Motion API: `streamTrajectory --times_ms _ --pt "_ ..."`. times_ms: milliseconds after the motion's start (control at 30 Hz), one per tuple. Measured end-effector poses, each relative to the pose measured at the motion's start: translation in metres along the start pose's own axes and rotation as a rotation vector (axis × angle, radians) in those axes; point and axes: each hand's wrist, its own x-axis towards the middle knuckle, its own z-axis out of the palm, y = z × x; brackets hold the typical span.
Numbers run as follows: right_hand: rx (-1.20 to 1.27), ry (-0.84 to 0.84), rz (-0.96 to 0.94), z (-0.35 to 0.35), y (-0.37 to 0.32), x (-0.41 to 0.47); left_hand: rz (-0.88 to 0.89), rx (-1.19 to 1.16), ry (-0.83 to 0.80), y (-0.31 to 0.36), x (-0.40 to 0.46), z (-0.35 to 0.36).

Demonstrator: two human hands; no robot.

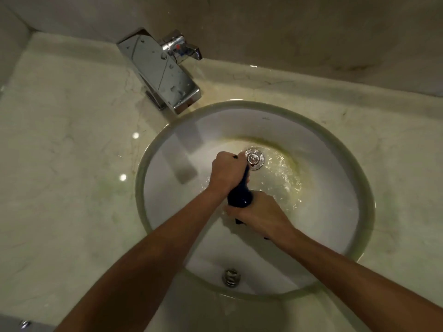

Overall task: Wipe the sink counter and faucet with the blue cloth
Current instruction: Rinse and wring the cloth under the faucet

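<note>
At the centre of the frame, over the basin (323,212), the left hand (226,172) and right hand (257,215) are each clenching an end of the blue cloth (239,196), probably wringing it so the water is falling near the drain (254,158). Toward the upper left, the faucet (163,68) is standing beaded with drops, and the counter (67,152) around it is lying bare, giving open room for wiping.

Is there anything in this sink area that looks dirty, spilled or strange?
Yes. A yellowish stain rings the basin around the drain, and water pools there. Water drops sit on the faucet. Both hands, left and right, twist the blue cloth above the basin.
</note>
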Motion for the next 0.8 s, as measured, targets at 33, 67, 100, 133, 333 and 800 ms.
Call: streamTrajectory --times_ms 33,67,100,133,333,800 --pt "-0.054 0.029 0.007 0.007 0.005 0.009 0.002 0.102 0.058 -0.004 0.004 0.005" --pt "-0.1 0.055 0.01 0.013 0.008 0.015 0.005 0.183 0.114 -0.007 0.005 0.009" --pt "-0.138 0.073 0.011 0.017 0.01 0.02 0.005 0.229 0.15 -0.011 0.008 0.012" --pt "-0.171 0.083 0.011 0.019 0.01 0.022 0.002 0.241 0.174 -0.011 0.007 0.013" --pt "-0.185 0.07 0.065 0.012 0.003 0.013 0.029 0.234 0.169 -0.005 0.0 0.011" --pt "1.3 -1.221 -0.091 -0.04 -0.006 -0.057 -0.03 -0.945 -0.815 0.039 -0.066 -0.07"
